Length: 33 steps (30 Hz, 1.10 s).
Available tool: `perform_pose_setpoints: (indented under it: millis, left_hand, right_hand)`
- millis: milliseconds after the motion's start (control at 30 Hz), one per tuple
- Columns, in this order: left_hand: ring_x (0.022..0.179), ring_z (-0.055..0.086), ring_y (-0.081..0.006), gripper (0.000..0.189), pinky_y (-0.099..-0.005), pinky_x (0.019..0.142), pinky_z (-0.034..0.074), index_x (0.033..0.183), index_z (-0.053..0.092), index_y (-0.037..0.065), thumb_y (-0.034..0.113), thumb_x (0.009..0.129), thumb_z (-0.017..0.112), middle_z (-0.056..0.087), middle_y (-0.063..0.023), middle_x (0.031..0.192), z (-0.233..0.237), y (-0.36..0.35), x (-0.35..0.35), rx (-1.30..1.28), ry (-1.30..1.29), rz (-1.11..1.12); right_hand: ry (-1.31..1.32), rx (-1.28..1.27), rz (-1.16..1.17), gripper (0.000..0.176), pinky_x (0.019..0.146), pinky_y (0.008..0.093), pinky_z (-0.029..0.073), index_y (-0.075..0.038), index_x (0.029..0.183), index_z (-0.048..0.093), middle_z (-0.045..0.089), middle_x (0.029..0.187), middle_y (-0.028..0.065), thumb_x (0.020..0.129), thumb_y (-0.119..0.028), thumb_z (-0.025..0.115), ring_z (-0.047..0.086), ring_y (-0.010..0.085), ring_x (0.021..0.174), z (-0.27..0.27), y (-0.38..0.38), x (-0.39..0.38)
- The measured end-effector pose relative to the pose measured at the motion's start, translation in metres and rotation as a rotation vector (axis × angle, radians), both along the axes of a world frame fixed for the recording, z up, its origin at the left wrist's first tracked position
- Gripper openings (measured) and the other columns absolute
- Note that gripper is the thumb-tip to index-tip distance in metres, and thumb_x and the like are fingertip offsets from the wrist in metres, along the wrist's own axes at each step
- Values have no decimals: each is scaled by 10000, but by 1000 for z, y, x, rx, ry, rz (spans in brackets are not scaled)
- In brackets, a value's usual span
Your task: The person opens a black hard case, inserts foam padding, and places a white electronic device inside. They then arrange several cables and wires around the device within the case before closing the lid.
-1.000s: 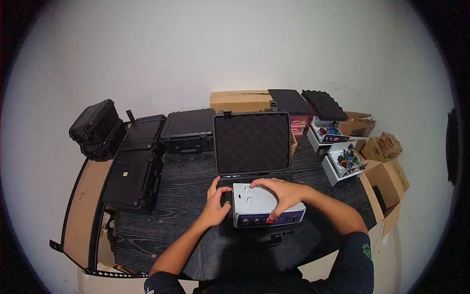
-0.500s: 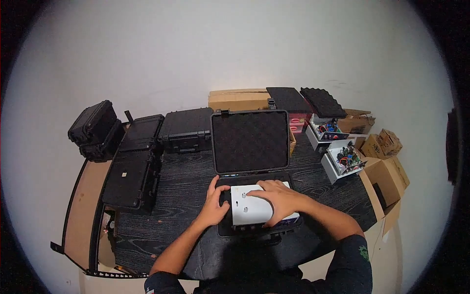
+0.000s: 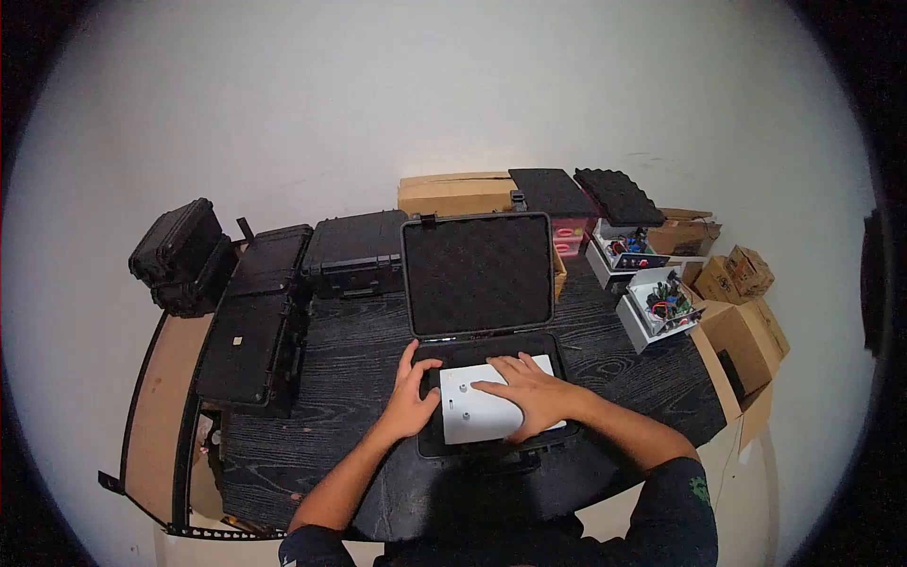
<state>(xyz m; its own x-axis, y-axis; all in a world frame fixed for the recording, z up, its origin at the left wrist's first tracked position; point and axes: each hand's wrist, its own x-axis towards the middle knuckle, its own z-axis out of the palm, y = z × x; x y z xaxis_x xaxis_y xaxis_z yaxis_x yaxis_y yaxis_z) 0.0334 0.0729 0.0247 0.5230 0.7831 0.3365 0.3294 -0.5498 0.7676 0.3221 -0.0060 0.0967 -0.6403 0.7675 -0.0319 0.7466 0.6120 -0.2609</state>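
Note:
An open black case [image 3: 546,346] with dark foam in its raised lid [image 3: 478,274] stands at the table's centre. Inside its base lies a white box [image 3: 480,416] with two small round fittings on its top. My right hand [image 3: 536,397] is spread over the right part of the box, fingers apart, touching its top and near edge. At the left rim of the case, my left hand [image 3: 412,397] has its thumb and fingers apart beside the box, with nothing held between them.
Closed black cases [image 3: 248,350] line the table's left side, with another case [image 3: 354,250] behind. At the right are two white housings [image 3: 652,321] with exposed wiring, an open cardboard box [image 3: 742,350] and small cartons [image 3: 737,274]. Foam sheets [image 3: 619,196] lie at the back right.
The white box has gone down into the case and slightly left; its front side, visible before, is now hidden. My right hand has moved with it. My left hand stays at the left rim.

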Motion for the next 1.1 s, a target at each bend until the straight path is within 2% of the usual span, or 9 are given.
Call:
perform_pose_setpoints:
  millis: [167,200,300,333,433,567,667,1033,1100]
  left_hand:
    - [1589,142,-446,533,-551,1263,215,1432,543,145,45,918,642,98,-248,1711,7,-3,1,-85,-62,21]
    - [1581,161,-455,529,-542,1256,234,1437,541,149,44,927,637,98,-255,1709,9,-4,2,-115,-67,33]
    - [1564,207,-467,525,-516,1243,274,1446,542,158,30,943,616,96,-267,1705,11,-2,1,-187,-66,57]
    - [1563,216,-462,529,-508,1244,276,1447,545,161,18,941,604,95,-266,1707,9,2,0,-197,-53,56]
    - [1554,255,-463,561,-473,1250,280,1426,560,128,-45,894,531,146,-283,1695,11,6,-4,-206,-35,25]
    - [1550,254,-481,594,-471,1254,278,1413,561,101,-65,846,500,188,-312,1677,11,15,-15,-156,29,-32]
    - [1575,203,-460,619,-466,1269,236,1410,567,97,-73,821,477,198,-327,1673,31,11,-22,-188,113,6]
    - [1544,249,-496,561,-518,1255,269,1358,579,78,-63,820,505,288,-362,1620,40,23,-51,-42,226,146]
    - [1510,315,-510,491,-548,1238,298,1335,589,42,-10,847,575,309,-358,1608,43,15,-43,79,232,206]
  right_hand:
    - [236,-6,-78,918,1236,611,236,-108,1562,448,302,1605,371,815,-504,804,304,501,1510,-3,-7,33]
    - [184,89,-158,796,1239,563,265,-81,1536,472,312,1615,357,878,-419,767,296,494,1523,18,-16,35]
    - [449,177,-513,789,1243,531,267,-76,1542,458,325,1620,337,885,-384,768,292,499,1524,-7,-29,61]
    - [588,67,-608,733,1248,482,256,-73,1561,434,321,1654,273,931,-300,731,323,416,1532,-14,-32,64]
    - [866,-154,-587,684,1261,476,235,-75,1589,380,345,1649,242,975,-200,654,289,390,1555,-51,-29,65]
    - [1058,-157,-553,645,1253,404,248,-36,1597,353,388,1635,200,993,-84,574,342,311,1533,-55,-25,58]
    - [1034,-177,-530,651,1270,400,190,-24,1612,332,355,1649,190,1008,-91,564,286,285,1549,-54,-19,49]
    - [772,-63,-474,649,1221,417,306,-68,1586,378,433,1583,212,991,-148,625,401,337,1492,-58,10,16]
    - [687,-17,-493,520,1211,453,339,-80,1458,529,437,1566,241,967,-177,669,442,396,1456,-41,4,19]
